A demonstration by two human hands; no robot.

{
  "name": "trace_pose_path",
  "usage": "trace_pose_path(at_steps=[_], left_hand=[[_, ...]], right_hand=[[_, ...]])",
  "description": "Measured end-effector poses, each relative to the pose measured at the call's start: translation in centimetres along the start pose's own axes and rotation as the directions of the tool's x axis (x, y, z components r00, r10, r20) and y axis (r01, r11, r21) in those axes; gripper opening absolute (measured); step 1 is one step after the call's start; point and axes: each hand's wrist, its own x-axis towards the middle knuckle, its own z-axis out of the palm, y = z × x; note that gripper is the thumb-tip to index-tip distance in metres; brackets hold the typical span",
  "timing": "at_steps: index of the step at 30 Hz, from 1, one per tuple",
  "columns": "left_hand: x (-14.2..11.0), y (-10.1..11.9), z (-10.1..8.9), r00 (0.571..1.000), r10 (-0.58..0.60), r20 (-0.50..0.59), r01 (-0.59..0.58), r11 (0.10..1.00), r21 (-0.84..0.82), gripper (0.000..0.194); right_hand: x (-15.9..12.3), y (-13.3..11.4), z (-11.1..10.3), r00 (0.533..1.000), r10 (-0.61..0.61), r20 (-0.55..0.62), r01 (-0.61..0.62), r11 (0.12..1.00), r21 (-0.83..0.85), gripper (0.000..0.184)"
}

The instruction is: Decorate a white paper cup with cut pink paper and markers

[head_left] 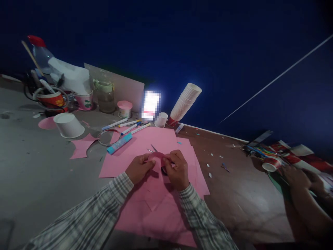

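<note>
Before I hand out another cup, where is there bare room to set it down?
Grey tabletop: below the upturned white paper cup, left of the flat pink paper sheets. Brown tabletop: between those sheets and a co-worker's bare forearm, below the small white scraps. Crowded: the back, with its lidded glass jar, slim coloured markers and tall white paper-cup stack.

**Half covered, cropped and blurred**

Scissors with silver blades and a black handle (163, 170) are partly hidden by the curved pink paper (156, 157) and right hand (179, 169). Plaid sleeves (85, 217) leave the bottom edge; a co-worker's blurred forearm (307, 205), the right. The glowing white rectangle (151, 104) is pixelated.
</note>
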Motion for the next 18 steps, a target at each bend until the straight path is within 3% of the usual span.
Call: trace_pose_path(at_steps=[2, 5, 10, 12, 14, 18], left_hand=[[0.0, 0.0, 0.0, 1.0, -0.006, 0.005, 0.006, 1.0, 0.001, 0.025], [-0.1, -0.2, 0.0, 0.999, -0.019, 0.038, 0.019, 1.0, 0.002, 0.03], [-0.1, -0.9, 0.2, 0.996, -0.037, 0.075, 0.032, 0.997, 0.066, 0.033], [0.1, -0.8, -0.1, 0.999, -0.041, 0.019, 0.039, 0.995, 0.093, 0.036], [0.4, -0.5, -0.9, 0.998, -0.033, -0.062, 0.038, 0.995, 0.096, 0.037], [1.2, 0.1, -2.9, 0.969, 0.056, -0.24, -0.047, 0.998, 0.045, 0.033]], right_hand=[[-0.1, 0.0, 0.0, 1.0, 0.015, -0.021, -0.015, 1.0, -0.001, 0.014], [-0.2, -0.1, 0.1, 0.991, 0.126, 0.042, -0.129, 0.987, 0.094, 0.014], [-0.1, -0.2, 0.3, 0.902, 0.38, 0.206, -0.427, 0.856, 0.292, 0.024], [0.0, -0.1, 0.1, 0.878, 0.401, 0.262, -0.476, 0.796, 0.375, 0.02], [0.2, 0.2, -0.4, 0.882, 0.395, 0.255, -0.471, 0.738, 0.483, 0.024], [0.7, 1.7, -1.6, 0.881, 0.468, 0.063, -0.406, 0.684, 0.606, 0.027]])
